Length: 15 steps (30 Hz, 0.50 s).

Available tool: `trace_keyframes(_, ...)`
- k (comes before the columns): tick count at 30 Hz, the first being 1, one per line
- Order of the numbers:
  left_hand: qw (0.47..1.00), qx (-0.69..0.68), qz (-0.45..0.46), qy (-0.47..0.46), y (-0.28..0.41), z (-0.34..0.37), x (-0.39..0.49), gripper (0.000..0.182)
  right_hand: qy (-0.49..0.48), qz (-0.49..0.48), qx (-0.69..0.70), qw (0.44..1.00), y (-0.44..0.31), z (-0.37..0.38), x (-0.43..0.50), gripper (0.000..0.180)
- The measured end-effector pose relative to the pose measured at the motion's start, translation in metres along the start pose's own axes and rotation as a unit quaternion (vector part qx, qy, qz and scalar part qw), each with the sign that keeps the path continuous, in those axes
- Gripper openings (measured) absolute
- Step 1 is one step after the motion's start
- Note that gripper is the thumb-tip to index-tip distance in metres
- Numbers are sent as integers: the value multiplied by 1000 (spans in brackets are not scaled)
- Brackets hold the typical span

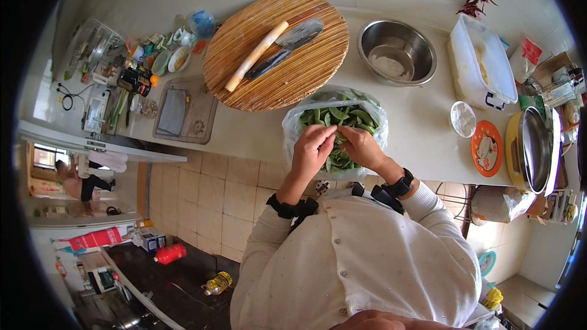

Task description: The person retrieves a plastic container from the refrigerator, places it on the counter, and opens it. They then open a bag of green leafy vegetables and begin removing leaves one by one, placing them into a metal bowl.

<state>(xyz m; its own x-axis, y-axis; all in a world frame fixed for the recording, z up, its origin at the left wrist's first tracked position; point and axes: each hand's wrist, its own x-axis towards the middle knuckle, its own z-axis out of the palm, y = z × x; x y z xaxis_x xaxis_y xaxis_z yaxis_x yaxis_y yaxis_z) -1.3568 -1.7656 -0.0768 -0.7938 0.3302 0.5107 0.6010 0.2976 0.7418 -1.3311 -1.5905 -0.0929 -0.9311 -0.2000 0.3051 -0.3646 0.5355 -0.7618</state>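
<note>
A clear plastic bag (290, 123) full of flat green bean pods (337, 113) sits open at the counter's front edge. My left hand (315, 145) and my right hand (362, 145) meet over its mouth, fingertips pinched together. Between them a green pod (340, 135) shows in part; the fingers cover the rest. Just behind the bag lies a round board of woven stalks (257, 18), its edge close to the plastic. On that board rest a wooden rolling pin (257, 55) and a cleaver with a dark handle (296, 36).
Right of the board stand a steel bowl (396, 52) with white residue, a white plastic bin (467, 59), a small bowl (462, 119) and an orange plate (486, 149). Leftward are a tray with a grey cloth (172, 112) and crowded jars. Another person (75, 174) is beyond the doorway.
</note>
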Motion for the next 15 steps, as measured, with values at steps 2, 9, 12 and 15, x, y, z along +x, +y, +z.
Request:
trace_keyframes(2,999,38,34,10,-3,-1,1,23,-2,-22,-42,999,-1,1,0,29)
trace_keyframes(9,997,76,10,-31,-10,-6,-3,18,26,-104,-169,980,-4,1,5,18)
trace_keyframes(12,998,55,-9,-29,-14,-4,-5,16,49,-136,-220,965,-6,0,6,16)
trace_keyframes(15,997,58,-32,-40,-20,-1,-9,14,43,-149,-240,958,-9,0,5,21)
